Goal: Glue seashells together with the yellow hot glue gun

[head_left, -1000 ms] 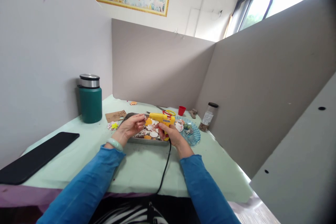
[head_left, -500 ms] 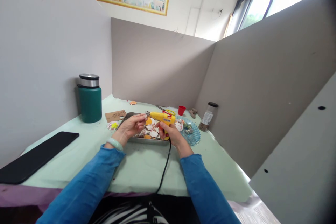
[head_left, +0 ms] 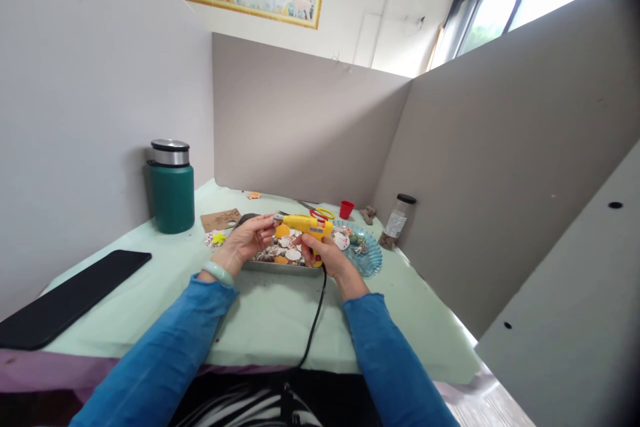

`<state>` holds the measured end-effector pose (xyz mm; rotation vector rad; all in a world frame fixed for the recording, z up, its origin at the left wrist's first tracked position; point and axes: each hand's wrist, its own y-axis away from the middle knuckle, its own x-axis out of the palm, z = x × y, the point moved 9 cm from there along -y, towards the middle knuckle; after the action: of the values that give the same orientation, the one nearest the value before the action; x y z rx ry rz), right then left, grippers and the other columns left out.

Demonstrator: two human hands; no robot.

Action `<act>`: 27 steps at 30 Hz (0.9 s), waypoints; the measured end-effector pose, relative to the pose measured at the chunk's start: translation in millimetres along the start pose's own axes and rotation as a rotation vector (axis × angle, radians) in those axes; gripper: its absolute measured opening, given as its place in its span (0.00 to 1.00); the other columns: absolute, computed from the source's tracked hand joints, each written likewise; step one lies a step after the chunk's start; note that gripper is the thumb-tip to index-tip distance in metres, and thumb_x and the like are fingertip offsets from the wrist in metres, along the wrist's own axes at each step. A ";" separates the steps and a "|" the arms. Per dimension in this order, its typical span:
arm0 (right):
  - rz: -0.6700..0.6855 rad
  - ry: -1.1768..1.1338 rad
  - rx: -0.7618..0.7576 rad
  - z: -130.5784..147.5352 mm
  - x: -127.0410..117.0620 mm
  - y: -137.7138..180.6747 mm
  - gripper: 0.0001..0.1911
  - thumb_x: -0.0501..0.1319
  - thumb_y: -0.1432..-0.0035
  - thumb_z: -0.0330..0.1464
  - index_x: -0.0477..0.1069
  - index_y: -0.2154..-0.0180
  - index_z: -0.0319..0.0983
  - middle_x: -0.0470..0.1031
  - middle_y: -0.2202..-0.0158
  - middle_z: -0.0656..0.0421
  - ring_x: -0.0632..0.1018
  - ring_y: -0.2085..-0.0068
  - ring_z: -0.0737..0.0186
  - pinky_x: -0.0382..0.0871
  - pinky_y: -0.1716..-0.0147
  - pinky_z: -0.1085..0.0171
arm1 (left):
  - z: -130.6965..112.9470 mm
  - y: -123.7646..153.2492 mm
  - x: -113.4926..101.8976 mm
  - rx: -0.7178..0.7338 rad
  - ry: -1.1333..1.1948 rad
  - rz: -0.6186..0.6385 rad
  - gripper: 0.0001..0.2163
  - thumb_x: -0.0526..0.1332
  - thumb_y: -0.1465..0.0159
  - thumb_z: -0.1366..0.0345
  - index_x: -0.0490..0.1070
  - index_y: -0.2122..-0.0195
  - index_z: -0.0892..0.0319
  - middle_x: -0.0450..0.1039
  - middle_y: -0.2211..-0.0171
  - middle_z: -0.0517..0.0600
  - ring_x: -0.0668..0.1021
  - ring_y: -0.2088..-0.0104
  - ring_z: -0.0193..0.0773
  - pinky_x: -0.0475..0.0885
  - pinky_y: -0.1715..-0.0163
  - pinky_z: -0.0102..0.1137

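Observation:
My right hand (head_left: 325, 253) is closed round the handle of a yellow glue gun (head_left: 300, 223), whose nozzle points left. A black cord (head_left: 317, 320) runs from its handle down to the table's front edge. At the nozzle tip, my left hand (head_left: 250, 238) pinches something small and pale between thumb and fingers; its kind is too small to make out. Below both hands lies a metal tray (head_left: 280, 269) filled with shells (head_left: 293, 254) and orange and white pieces. A light green bangle (head_left: 218, 273) circles my left wrist.
A blue glass plate (head_left: 373, 260) with small pieces stands right of the tray. Behind are scissors (head_left: 325, 213) and a red cup (head_left: 347, 209). A jar (head_left: 397, 221) stands at right, a green flask (head_left: 172, 190) at left. A black mat (head_left: 75, 297) and brown card (head_left: 220, 220) lie left.
The glue gun's nozzle has shifted slightly left, so its tip now meets the small piece in my left fingers. The tray and other objects stay put.

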<state>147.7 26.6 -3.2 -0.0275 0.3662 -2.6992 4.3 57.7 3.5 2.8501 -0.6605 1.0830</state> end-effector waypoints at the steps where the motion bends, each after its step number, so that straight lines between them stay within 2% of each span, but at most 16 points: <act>1: 0.001 -0.004 -0.004 0.5 0.3 0.0 0.23 0.64 0.48 0.52 0.74 0.67 0.38 0.65 0.84 0.65 0.64 0.83 0.70 0.54 0.81 0.67 | 0.0 -0.1 0.1 -0.001 -0.005 0.001 0.05 0.69 0.46 0.76 0.74 0.69 0.67 0.68 0.78 0.46 0.63 0.83 0.22 0.59 0.86 0.19; 14: -0.074 -0.066 -0.011 -1.4 -6.9 -2.2 0.23 0.65 0.49 0.52 0.74 0.68 0.38 0.64 0.84 0.65 0.61 0.83 0.70 0.55 0.82 0.66 | 2.7 4.0 6.5 -0.021 -0.070 0.025 0.07 0.69 0.46 0.74 0.71 0.73 0.65 0.65 0.77 0.46 0.63 0.83 0.22 0.58 0.85 0.19; 20: -0.017 -0.047 -0.021 1.8 -1.5 -0.8 0.21 0.65 0.47 0.51 0.75 0.68 0.38 0.65 0.84 0.65 0.62 0.84 0.71 0.55 0.82 0.67 | -0.2 1.2 -0.6 0.003 -0.054 -0.019 0.06 0.69 0.46 0.74 0.71 0.73 0.65 0.66 0.78 0.46 0.62 0.83 0.22 0.59 0.85 0.19; 27: -0.041 0.007 -0.016 3.0 -2.8 0.3 0.22 0.64 0.48 0.52 0.74 0.69 0.38 0.65 0.84 0.65 0.64 0.83 0.69 0.53 0.82 0.66 | -3.4 2.5 1.2 0.022 -0.039 -0.020 0.05 0.68 0.46 0.75 0.73 0.72 0.66 0.67 0.78 0.47 0.61 0.84 0.22 0.59 0.85 0.19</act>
<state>150.6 26.8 -0.4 -0.0301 0.3942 -2.7371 1.9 55.6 6.5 2.8966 -0.6252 1.0409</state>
